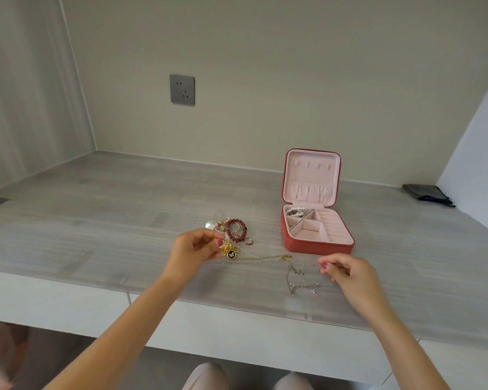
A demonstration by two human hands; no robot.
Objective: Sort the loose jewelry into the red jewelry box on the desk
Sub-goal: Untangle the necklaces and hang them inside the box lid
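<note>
While both arms reach over the tabletop (102,209), the left hand (193,250) pinches one end of a thin gold chain (261,258) beside a black-and-gold pendant (231,254), and the right hand (347,273) pinches a fine chain end, a silver chain (300,281) lying just left of it. Behind the left hand sits the loose jewelry pile (231,229), with a red bead bracelet (236,230). Farther right stands the red jewelry box (316,246), lid up, pearls (295,211) in its back-left compartment. A wall socket (182,89) is beyond.
</note>
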